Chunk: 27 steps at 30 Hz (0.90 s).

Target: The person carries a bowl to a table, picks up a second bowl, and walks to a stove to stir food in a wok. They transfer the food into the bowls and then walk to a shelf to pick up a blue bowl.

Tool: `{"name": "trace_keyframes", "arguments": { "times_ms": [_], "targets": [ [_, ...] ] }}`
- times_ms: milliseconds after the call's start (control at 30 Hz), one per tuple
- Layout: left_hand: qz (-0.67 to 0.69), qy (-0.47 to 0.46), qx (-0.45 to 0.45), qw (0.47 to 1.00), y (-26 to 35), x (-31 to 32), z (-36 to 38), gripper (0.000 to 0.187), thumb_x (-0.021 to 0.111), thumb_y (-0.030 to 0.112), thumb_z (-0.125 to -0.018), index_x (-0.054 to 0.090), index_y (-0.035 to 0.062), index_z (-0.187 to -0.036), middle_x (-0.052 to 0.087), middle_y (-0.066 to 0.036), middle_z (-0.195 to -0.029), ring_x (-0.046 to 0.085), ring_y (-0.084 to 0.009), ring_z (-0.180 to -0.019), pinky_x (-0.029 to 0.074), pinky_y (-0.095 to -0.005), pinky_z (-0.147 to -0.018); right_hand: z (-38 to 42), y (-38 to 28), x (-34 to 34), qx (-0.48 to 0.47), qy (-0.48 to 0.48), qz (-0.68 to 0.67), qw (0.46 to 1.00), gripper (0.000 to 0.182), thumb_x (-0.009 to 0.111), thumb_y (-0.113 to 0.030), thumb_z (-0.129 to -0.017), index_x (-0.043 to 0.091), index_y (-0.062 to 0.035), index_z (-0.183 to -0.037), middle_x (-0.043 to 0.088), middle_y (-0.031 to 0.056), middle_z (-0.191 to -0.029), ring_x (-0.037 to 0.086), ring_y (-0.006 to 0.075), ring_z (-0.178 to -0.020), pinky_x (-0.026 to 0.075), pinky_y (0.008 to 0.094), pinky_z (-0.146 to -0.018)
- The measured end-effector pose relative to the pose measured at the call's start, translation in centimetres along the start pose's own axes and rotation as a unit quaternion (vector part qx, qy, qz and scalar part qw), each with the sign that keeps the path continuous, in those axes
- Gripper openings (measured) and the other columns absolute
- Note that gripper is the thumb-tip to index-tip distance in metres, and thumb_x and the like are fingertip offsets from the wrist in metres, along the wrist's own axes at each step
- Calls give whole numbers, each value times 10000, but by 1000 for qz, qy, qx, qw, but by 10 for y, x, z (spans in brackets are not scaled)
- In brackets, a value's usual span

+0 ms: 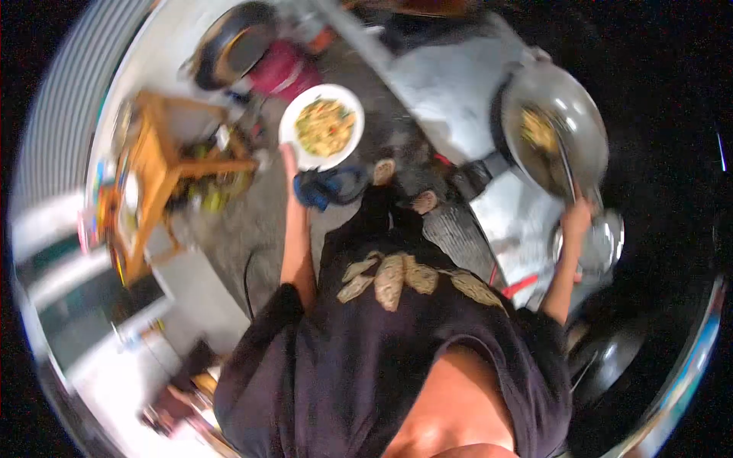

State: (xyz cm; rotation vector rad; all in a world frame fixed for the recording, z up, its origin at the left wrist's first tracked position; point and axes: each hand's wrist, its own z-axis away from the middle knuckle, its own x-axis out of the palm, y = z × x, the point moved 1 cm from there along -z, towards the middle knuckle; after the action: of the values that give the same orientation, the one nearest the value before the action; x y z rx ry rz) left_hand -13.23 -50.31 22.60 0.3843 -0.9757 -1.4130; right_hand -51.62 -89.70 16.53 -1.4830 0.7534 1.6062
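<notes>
My left hand (289, 162) holds a white plate (287, 131) by its near left edge. Yellowish food (326, 127) with green and red bits lies on the plate. On the right, my right hand (578, 216) is closed round the handle of a metal utensil (566, 162), which reaches into a large wok (584, 114). More of the yellowish food (539, 130) sits in the wok at the utensil's far end. A dark blue object (311, 190), perhaps a cloth or band, is at my left wrist.
The wok stands on a metal counter (443, 84). Beside it are a glass lid (603, 243) and a red-handled item (521, 286). A wooden table (156, 164) stands at the left. Behind the plate are a dark pan (243, 47) and a magenta container (284, 70).
</notes>
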Motion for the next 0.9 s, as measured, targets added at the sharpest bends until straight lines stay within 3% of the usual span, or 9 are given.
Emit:
{"name": "trace_keyframes", "arguments": {
  "times_ms": [67,200,333,433,533,600,667,800,900],
  "targets": [
    [32,16,29,999,-9,-15,-1,761,404,635,-756,347,49,-1237,491,-106,-1139,491,-246,-1041,405,-379,-886,4,85,82,-31,-2,25,999,731,565,-35,-601,372,-290,-1258,553,201,-921,552,351,-746,442,432,-640],
    [28,30,105,994,-15,-6,-8,803,329,697,-740,390,42,-1202,586,-78,-910,566,-159,-651,479,-274,-563,9,88,94,-14,-20,-54,998,656,548,-7,-618,327,4,-1236,480,254,-1102,468,391,-993,371,407,-856],
    [130,93,126,979,-49,-8,-36,750,412,685,-711,437,57,-1120,497,-34,-565,457,-148,-430,381,-269,-385,-27,181,201,-46,35,-80,995,739,554,-12,-627,208,4,-1279,466,286,-1097,464,406,-993,378,416,-830],
    [115,105,190,969,-66,-30,-58,749,397,699,-707,446,54,-1084,475,-38,-533,433,-160,-407,361,-278,-388,-53,209,215,34,-29,-85,995,744,578,-12,-649,194,-3,-1286,461,289,-1097,474,412,-976,382,429,-819],
    [95,126,214,964,-74,-64,-86,748,386,686,-722,415,54,-1120,473,-46,-647,441,-163,-519,373,-281,-463,-76,183,198,81,-112,-86,987,731,612,-154,-694,205,-8,-1284,485,275,-1058,505,392,-925,395,438,-795],
    [86,131,218,963,-74,-79,-100,748,380,678,-732,394,54,-1144,473,-52,-722,446,-165,-593,382,-283,-514,-102,196,209,79,-34,186,979,652,591,-232,-715,295,-6,-1250,508,243,-1003,521,368,-888,406,425,-790],
    [74,138,219,963,-74,-101,-117,749,373,669,-741,374,53,-1168,472,-57,-798,451,-167,-668,390,-286,-564,-127,184,249,-34,270,150,951,517,569,-307,-730,454,-4,-1133,534,217,-921,525,356,-866,418,426,-760],
    [62,139,207,966,-74,-97,-120,753,359,652,-761,332,53,-1217,470,-68,-950,462,-171,-817,407,-290,-664,-181,123,199,213,146,-153,954,336,527,-276,-759,563,21,-913,556,213,-824,538,274,-802,424,432,-673],
    [58,129,199,970,-72,-79,-111,757,349,639,-776,301,53,-1253,468,-77,-1063,470,-174,-928,420,-293,-740,-202,2,229,-36,114,-310,943,233,494,-191,-804,553,12,-903,548,113,-825,517,187,-715,419,334,-618]
  ]
}}
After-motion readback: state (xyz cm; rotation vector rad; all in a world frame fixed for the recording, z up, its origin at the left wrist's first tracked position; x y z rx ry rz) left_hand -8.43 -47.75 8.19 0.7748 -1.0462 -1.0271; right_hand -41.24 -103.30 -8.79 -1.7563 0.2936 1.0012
